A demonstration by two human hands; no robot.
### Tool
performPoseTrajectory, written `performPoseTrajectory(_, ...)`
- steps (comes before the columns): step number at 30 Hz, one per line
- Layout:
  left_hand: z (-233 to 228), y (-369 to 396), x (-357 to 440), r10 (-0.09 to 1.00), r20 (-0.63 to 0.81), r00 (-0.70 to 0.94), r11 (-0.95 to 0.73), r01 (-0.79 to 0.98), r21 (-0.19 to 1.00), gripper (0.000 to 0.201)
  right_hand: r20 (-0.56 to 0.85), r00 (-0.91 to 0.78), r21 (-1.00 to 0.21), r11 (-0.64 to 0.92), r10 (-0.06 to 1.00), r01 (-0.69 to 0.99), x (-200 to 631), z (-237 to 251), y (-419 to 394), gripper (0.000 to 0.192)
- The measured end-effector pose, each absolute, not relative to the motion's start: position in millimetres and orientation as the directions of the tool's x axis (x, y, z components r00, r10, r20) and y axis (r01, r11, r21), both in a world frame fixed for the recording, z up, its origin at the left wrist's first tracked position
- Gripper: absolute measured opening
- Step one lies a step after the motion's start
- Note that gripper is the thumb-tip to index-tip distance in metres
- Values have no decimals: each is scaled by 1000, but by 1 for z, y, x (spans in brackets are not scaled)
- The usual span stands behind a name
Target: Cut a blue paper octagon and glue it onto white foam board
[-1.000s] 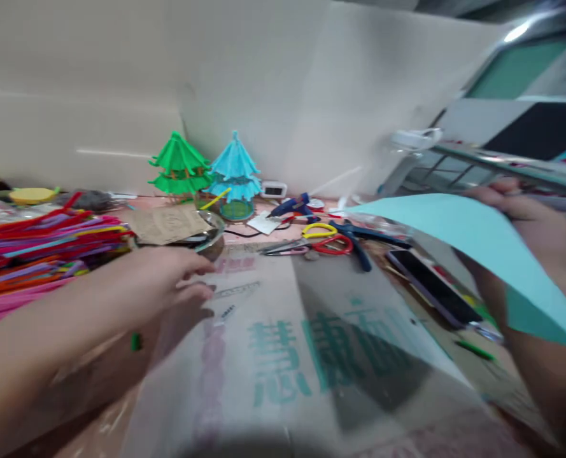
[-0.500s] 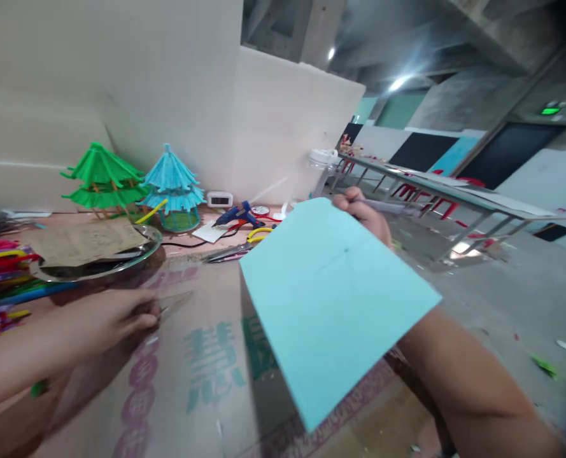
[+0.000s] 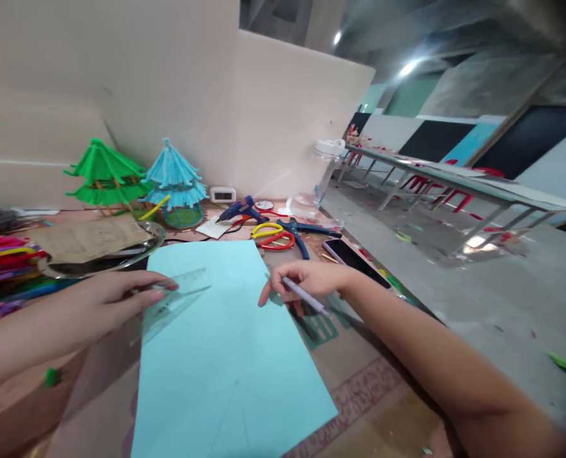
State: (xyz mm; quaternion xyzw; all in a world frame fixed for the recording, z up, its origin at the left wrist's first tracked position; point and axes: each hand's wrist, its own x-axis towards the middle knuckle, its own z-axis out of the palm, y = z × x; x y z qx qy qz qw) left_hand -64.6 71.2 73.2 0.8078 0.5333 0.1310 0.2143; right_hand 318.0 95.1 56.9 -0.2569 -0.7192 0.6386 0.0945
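Note:
A light blue sheet of paper [image 3: 230, 337] lies on the cardboard in front of me, with faint pencil-like lines meeting at a point near its lower middle. My left hand [image 3: 115, 298] pinches a clear plastic set square [image 3: 180, 296] over the sheet's upper left part; whether it lies flat on the paper I cannot tell. At the sheet's right edge is my right hand [image 3: 311, 278], fingers curled around a pale lilac pen [image 3: 307, 298]. The pen slants with its rear end towards me, and its tip is hidden by the fingers.
Behind the paper lie scissors [image 3: 279, 240], blue-handled pliers [image 3: 306, 230], a glue gun [image 3: 239, 208] and a phone [image 3: 354, 261]. Green [image 3: 104, 172] and blue [image 3: 172, 175] model pavilions stand by the wall. Left are a metal tray [image 3: 156, 245] and colourful pipe cleaners [image 3: 6, 264].
The blue sheet, raised and tilted in my right hand before, now lies flat on the cardboard. My right hand has come down to its edge; my left hand has brought the set square over it.

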Motion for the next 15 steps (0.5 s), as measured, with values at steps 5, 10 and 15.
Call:
performPoseTrajectory(5,68,57,-43,869,-191,457,-310,803,510,49,-430,-810,-902,-161,398,400,333,79,93,32)
performPoseTrajectory(10,53,52,-37,858,-58,511,-437,784,441,45,-470,-784,-882,-177,406,437,342,90,90,33)
performPoseTrajectory(15,92,74,-86,900,244,362,-404,903,149,40,-347,-769,-934,-117,536,339,335,83,87,41)
